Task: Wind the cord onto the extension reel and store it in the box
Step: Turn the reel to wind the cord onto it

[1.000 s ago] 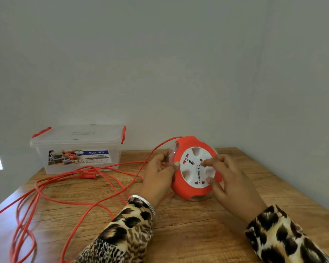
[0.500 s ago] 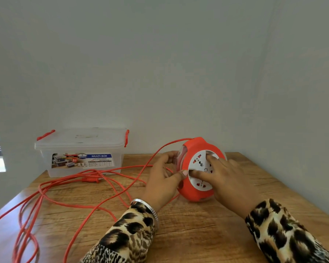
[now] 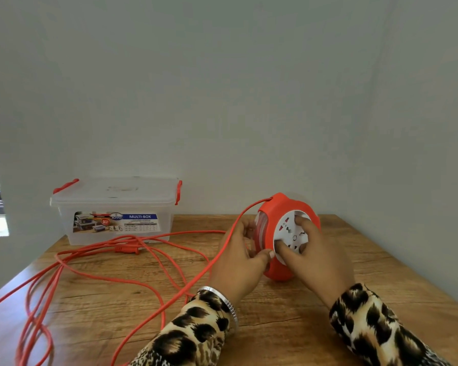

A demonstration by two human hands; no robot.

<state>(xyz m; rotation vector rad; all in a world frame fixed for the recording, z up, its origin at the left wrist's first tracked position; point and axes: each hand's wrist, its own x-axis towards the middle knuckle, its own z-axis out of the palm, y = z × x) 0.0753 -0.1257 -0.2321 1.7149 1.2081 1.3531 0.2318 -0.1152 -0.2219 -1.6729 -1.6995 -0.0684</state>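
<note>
Winding is the step in hand. The round orange plastic extension reel with a white socket face [image 3: 288,235] stands on edge on the wooden surface [image 3: 288,318], right of centre near the wall. The left hand [image 3: 242,260] grips the reel's left rim, thumb on the front edge, fingers [image 3: 249,228] curled behind it. The right hand [image 3: 317,256] lies on the white face, with its fingers [image 3: 300,220] curled into the recesses of the socket disc.

The long orange cord [image 3: 148,260] leaves the top of the reel and runs left in loose, crossing loops over the surface; its orange plug [image 3: 126,249] lies just in front of the box. Most of the cord appears unwound, so the task is judged to be at an early stage.

The next move calls for turning the socket disc while the left hand steadies the housing. The crossed loops may snag as they feed in.

The clear plastic storage box with red latches [image 3: 115,207] stands at the rear left, lid on. It must be opened before storage.

Count: one reel, one cord, one plug, one box, two hands.
</note>
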